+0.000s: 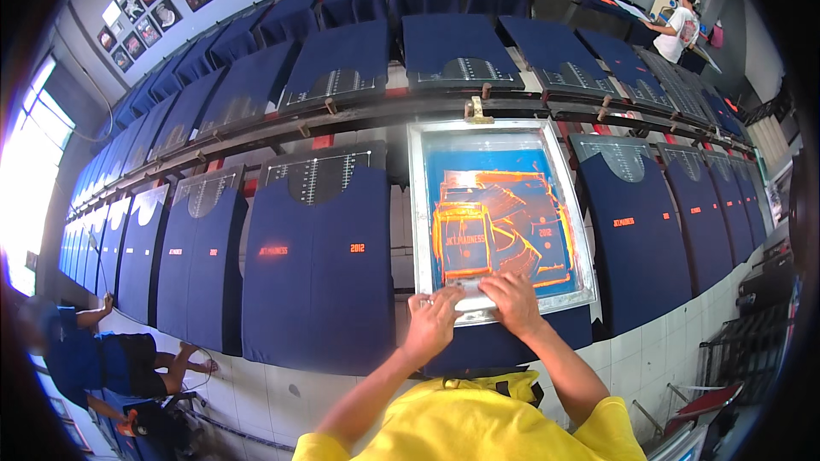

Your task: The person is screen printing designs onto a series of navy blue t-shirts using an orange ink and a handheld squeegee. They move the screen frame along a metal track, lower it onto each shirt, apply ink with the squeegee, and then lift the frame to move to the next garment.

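A silver-framed printing screen [416, 205] with blue mesh and smeared orange ink [525, 243] lies in front of me over a navy shirt [504, 341]. Near its closest edge, my left hand [434, 318] and my right hand [514, 300] are closed on the two ends of a pale squeegee [470, 294]. My fingers cover much of it, and its lower edge is hard to make out. Orange ink is thickest around the borders of the design. A metal hinge clamp [479, 111] sits at the frame's far edge.
Navy shirts on boards stand in rows: one with orange print [316, 290] left, another [628, 239] right. A rail [342, 115] with pegs runs behind the screen. One person [102, 354] works at lower left, another [679, 26] far right. A red-seated chair [709, 401] stands lower right.
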The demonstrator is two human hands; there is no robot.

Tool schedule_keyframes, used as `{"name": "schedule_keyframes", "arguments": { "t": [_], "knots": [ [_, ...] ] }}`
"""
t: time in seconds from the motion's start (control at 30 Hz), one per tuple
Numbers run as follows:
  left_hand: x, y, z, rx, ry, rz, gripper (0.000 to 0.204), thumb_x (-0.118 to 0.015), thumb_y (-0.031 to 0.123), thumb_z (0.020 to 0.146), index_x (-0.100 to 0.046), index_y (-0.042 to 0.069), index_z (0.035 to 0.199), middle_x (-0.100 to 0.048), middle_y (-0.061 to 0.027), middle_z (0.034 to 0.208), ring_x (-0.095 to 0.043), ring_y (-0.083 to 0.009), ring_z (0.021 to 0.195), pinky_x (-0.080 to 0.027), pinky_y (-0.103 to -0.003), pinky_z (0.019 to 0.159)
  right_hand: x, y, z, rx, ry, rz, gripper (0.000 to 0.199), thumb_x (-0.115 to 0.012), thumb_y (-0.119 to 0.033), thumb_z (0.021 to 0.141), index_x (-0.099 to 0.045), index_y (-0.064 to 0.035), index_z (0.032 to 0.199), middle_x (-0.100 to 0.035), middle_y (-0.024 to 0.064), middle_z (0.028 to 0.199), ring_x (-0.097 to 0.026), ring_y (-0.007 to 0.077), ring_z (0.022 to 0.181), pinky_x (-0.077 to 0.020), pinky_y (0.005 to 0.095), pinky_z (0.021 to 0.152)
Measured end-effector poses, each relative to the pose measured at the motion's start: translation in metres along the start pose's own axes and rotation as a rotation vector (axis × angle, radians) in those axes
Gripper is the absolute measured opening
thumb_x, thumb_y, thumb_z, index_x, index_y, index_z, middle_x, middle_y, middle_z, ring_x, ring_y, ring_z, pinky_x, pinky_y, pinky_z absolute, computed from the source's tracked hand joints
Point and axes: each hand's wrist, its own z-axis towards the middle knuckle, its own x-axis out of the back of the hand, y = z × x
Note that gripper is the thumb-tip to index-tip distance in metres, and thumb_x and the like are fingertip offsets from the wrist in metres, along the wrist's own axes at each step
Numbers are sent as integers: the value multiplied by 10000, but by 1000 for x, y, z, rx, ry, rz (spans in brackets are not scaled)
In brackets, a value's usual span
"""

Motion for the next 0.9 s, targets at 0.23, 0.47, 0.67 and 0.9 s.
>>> {"name": "schedule_keyframes", "arguments": {
  "t": [0.23,0.47,0.67,0.9],
  "knots": [
    [-20,3,-44,-87,-5,9,441,-729,73,840,-608,94,1264,-644,-32,1333,-553,-173,1339,-330,-429,1007,2,-21,-37,16,-85,-23,632,-848,-281,703,-632,-66,1256,-597,58,1335,-556,254,1204,-442,426,935],
    [-12,-15,-32,126,65,-202,515,-639,86,893,-528,3,1389,-523,-184,1470,-398,-333,1459,-312,-481,1154,30,9,-30,-111,123,231,526,-738,-266,878,-600,10,1304,-604,194,1365,-559,389,1284,-441,483,1055],
    [-26,-57,17,670,235,-706,571,-522,156,1031,-337,-55,1528,-467,-204,1521,-457,-285,1403,-345,-369,1156,34,161,-66,-569,308,55,484,-607,-225,999,-531,45,1393,-502,260,1481,-472,403,1388,-377,445,1156],
    [-37,-74,35,796,317,-905,546,-510,202,1046,-408,-97,1492,-568,-215,1423,-543,-227,1304,-399,-339,1098,25,199,-75,-740,418,800,571,-575,-336,1027,-495,63,1427,-511,180,1486,-468,266,1400,-336,377,1176]
  ]
}}
